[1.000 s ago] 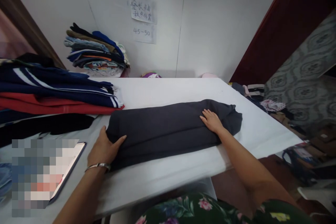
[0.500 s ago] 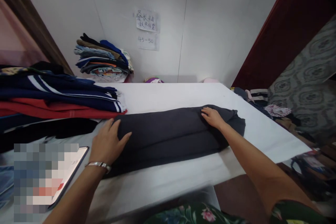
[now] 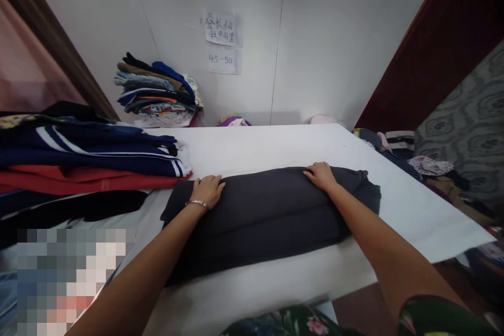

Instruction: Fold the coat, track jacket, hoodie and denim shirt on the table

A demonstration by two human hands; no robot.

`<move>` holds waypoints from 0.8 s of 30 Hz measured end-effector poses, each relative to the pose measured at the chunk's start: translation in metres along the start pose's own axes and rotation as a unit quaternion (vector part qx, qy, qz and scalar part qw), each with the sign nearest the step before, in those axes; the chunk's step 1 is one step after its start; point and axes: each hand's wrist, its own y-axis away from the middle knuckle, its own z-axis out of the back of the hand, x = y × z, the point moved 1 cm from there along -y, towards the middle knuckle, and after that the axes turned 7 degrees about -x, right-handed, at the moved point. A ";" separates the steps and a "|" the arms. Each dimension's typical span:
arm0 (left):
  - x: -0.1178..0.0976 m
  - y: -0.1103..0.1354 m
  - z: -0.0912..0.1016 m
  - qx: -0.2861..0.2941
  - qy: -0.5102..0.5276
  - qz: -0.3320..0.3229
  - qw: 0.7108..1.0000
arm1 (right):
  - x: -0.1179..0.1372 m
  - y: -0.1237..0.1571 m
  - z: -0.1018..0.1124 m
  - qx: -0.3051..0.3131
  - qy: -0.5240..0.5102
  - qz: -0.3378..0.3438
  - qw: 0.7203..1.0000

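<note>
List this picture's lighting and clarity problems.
Head view: mosaic blocks mask part of the lower left; the dark grey folded garment sinks into shade along its near side; the upper right corner is nearly black; the "45-50" paper, though, is legible.

Dark grey garment, folded into a long band, flat on a white table, rumpled end at three o'clock

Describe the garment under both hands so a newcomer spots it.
Start at the white table. Across its middle lies a long dark grey garment, with the left hand and right hand near its far edge. Unlike the striped navy and red clothes piled at left, it's plain.
</note>
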 end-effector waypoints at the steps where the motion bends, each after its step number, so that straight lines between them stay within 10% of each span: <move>1: 0.002 -0.001 -0.002 -0.008 -0.001 -0.004 1.000 | -0.002 0.004 -0.003 -0.019 -0.005 0.010 1.000; 7: 0.007 -0.013 -0.011 0.001 0.021 -0.063 0.998 | -0.003 0.016 -0.017 -0.140 -0.063 0.041 0.987; 24: 0.016 -0.035 0.005 0.064 0.018 -0.058 0.996 | -0.007 0.015 -0.016 -0.185 -0.178 -0.005 0.967</move>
